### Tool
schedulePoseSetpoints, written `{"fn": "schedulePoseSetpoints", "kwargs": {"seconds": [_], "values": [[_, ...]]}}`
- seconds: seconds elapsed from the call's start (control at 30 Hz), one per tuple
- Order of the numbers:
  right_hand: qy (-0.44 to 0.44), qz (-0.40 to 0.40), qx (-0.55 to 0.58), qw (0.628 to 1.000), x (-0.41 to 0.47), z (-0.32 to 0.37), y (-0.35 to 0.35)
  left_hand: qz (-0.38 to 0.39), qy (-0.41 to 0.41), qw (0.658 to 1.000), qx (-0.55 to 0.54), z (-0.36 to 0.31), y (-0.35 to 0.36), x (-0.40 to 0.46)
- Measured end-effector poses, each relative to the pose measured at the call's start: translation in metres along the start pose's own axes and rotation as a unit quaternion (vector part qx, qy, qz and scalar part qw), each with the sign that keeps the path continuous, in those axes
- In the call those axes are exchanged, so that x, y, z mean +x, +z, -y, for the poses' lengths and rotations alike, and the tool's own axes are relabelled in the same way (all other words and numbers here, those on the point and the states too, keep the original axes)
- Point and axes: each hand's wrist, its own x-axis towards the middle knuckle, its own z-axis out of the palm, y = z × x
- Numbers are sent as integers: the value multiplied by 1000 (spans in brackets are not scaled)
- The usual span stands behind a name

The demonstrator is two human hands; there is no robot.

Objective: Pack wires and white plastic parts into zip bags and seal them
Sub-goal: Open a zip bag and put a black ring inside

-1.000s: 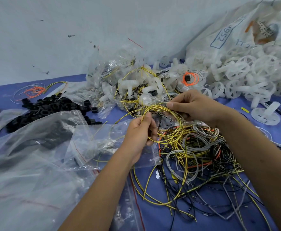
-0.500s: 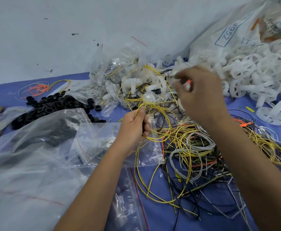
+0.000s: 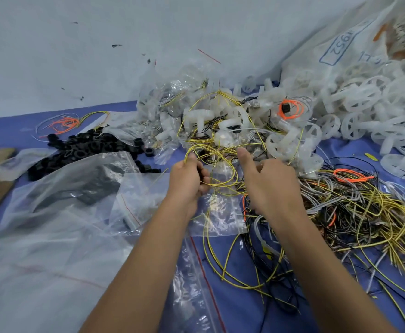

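The left hand [image 3: 188,180] sits at the centre of the frame with its fingers curled round a coil of yellow wires [image 3: 217,164], gripping the loops at their left edge. The right hand [image 3: 267,181] is just to the right of it, thumb sticking up and fingers loosely bent; it touches the coil's right side, but I cannot tell whether it has hold of any strand. Under both hands lies a small clear zip bag [image 3: 218,212] with a red seal line, flat on the blue tabletop [image 3: 244,316], its mouth not visibly held open. The loose wire tangle [image 3: 355,217] spreads over the right of the frame, and the white plastic parts [image 3: 364,109] are heaped at the upper right. More filled bags [image 3: 170,104] pile up at upper centre, with black rings [image 3: 86,152] at the left.

The risk I see is the coil itself: it looks springy, and several strands trail down into the tangle below. If the left hand eases off, the loops may well fan out and snag the neighbouring wires, dragging extra strands along. Pushing a half-sprung coil into a flat bag could also leave a wire across the seal, so it would not close.
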Motion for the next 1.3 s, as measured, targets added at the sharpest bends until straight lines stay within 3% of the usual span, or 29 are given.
{"fn": "schedulePoseSetpoints", "kwargs": {"seconds": [0.1, 0.17, 0.37, 0.5, 0.67, 0.8, 0.9, 1.03, 1.1, 1.17, 1.3], "values": [[9, 31, 50, 998, 2, -2, 5, -1, -28, 999, 24, 6, 7, -4], [-18, -6, 37, 999, 6, -6, 9, 8, -30, 995, 90, 11, 10, -6], [-38, -102, 71, 992, 8, -16, 10, 11, 99, 938, 332, 23, 10, -3], [-60, -112, 87, 988, 6, -19, 14, 8, 140, 908, 394, 28, 9, -1], [-80, -169, 131, 974, 3, -20, 14, -41, 232, 890, 390, 25, 6, -3], [-69, -206, 162, 963, -1, -17, 10, -52, 229, 935, 266, 10, 5, -2], [-26, -141, 214, 966, -4, -13, 10, -66, 173, 978, 96, 4, 9, -2], [-36, -57, 238, 969, -13, -7, 14, -78, 115, 989, -59, 2, 14, -5], [-55, 5, 278, 959, -16, -3, 16, -52, 97, 993, -37, 3, 13, -4], [-79, 48, 323, 942, -16, -2, 18, -13, 78, 996, 51, 5, 10, -3], [-126, 12, 257, 958, -9, -7, 22, 47, 59, 973, 218, 4, 4, -2]]}}
